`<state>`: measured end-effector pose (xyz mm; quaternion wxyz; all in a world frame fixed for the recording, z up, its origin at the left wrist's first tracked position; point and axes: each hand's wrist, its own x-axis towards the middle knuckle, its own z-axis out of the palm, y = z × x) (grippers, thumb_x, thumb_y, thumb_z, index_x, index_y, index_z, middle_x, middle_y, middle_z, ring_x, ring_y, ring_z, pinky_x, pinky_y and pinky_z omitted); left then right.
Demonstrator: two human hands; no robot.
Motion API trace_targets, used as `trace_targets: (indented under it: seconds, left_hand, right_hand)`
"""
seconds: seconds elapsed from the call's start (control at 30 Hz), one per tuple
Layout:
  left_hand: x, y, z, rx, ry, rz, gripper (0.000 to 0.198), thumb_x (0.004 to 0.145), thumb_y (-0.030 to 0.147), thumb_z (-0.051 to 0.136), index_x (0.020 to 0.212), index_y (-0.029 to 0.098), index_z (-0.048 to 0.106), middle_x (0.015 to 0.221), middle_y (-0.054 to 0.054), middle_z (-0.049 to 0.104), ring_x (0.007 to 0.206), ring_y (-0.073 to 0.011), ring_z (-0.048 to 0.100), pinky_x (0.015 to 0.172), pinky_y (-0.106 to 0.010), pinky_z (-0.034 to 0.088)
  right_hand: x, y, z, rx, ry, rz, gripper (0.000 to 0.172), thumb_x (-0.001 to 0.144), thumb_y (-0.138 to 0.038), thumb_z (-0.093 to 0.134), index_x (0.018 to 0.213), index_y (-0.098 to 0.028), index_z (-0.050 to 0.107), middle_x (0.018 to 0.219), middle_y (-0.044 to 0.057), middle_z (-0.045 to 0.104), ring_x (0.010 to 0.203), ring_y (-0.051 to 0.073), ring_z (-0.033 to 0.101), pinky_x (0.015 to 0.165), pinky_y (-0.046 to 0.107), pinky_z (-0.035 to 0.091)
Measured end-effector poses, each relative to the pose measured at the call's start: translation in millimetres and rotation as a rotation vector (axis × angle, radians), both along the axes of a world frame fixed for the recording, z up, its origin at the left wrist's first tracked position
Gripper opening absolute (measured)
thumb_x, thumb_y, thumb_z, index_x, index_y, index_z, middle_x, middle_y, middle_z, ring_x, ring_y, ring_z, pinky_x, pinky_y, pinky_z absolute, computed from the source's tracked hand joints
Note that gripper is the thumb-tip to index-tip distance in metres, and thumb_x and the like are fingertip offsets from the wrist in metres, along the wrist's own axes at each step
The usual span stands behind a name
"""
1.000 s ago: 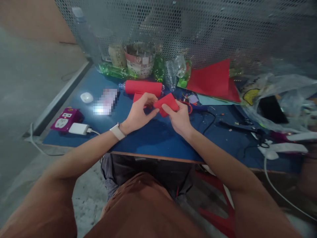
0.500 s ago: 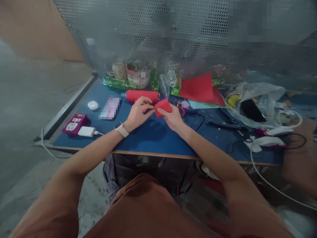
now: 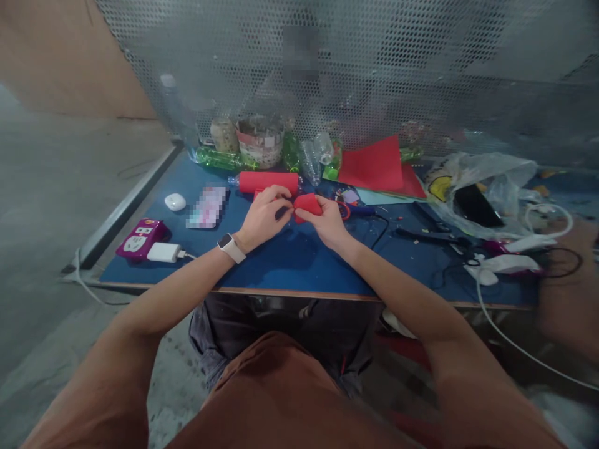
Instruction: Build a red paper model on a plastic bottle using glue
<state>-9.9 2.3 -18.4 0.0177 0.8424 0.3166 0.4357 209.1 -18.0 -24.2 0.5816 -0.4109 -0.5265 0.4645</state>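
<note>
A small piece of red paper (image 3: 307, 204), bent over on itself, is held above the blue table in front of me. My right hand (image 3: 328, 224) is closed on it, thumb in front and fingers behind. My left hand (image 3: 266, 218) has its thumb and fingertips pinched together at the paper's left edge; a watch is on that wrist. Just beyond the left hand lies a plastic bottle wrapped in red paper (image 3: 269, 182), its clear neck pointing left. Scissors with a red-rimmed handle (image 3: 345, 211) lie beside the right hand, partly covered.
Red sheets (image 3: 372, 165), green bottles (image 3: 224, 159) and a paper-covered pot (image 3: 261, 143) line the back by the mesh. A phone (image 3: 207, 207), white case (image 3: 175, 201) and purple socket box (image 3: 141, 240) lie left. At right are a plastic bag (image 3: 503, 174), black scissors (image 3: 425, 237) and cables.
The red paper has turned in my fingers and looks more rounded, its pointed top corner lowered. My left hand has tilted slightly, with a wider gap behind its pinch.
</note>
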Motion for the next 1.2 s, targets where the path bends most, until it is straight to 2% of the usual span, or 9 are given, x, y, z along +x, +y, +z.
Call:
trace_targets:
  seconds: [0.13,0.37,0.67,0.87,1.2]
  left_hand:
    - [0.5,-1.6,1.4,-0.001,-0.013,-0.011,0.015,0.110,0.019,0.070,0.107,0.020,0.084,0.133,-0.015,0.081,0.124,-0.0301,0.080,0.111,-0.051,0.068]
    - [0.6,-1.1,-0.8,0.023,-0.007,-0.003,0.015,0.110,0.019,0.069,0.107,0.020,0.083,0.132,-0.015,0.081,0.121,-0.0295,0.080,0.108,-0.049,0.067]
    - [2.2,-3.4,2.0,0.037,0.151,0.085,0.009,0.105,0.019,0.075,0.099,0.021,0.081,0.136,-0.016,0.082,0.111,-0.0335,0.077,0.102,-0.054,0.061]
    - [2.9,-3.9,5.9,-0.025,0.150,0.055,0.008,0.104,0.018,0.076,0.098,0.021,0.080,0.134,-0.017,0.081,0.114,-0.0359,0.076,0.103,-0.056,0.058]
    - [2.0,-6.5,10.0,0.008,0.211,0.083,0.009,0.102,0.015,0.074,0.098,0.020,0.080,0.133,-0.016,0.080,0.113,-0.0330,0.077,0.103,-0.053,0.060]
  right_hand:
    - [0.2,-2.3,4.5,0.011,-0.025,-0.003,0.063,0.056,-0.065,0.119,0.094,-0.026,0.087,0.092,0.001,0.084,0.084,0.022,0.073,0.085,0.040,0.067]
    - [1.0,-6.6,8.7,0.114,-0.101,0.003,0.059,0.063,-0.070,0.116,0.085,-0.026,0.083,0.082,0.001,0.080,0.079,0.022,0.070,0.081,0.041,0.062]
    - [1.7,-9.3,6.6,0.148,-0.238,-0.031,0.055,0.073,-0.069,0.109,0.078,-0.027,0.074,0.080,0.001,0.078,0.078,0.023,0.067,0.083,0.045,0.061]
    - [3.0,-9.8,8.5,0.184,-0.258,-0.008,0.051,0.078,-0.065,0.107,0.079,-0.026,0.074,0.081,0.002,0.077,0.079,0.023,0.067,0.085,0.044,0.060]
    - [5.5,-9.5,14.0,0.245,-0.356,0.019,0.052,0.084,-0.069,0.100,0.085,-0.023,0.075,0.083,0.003,0.078,0.079,0.022,0.067,0.082,0.040,0.059]
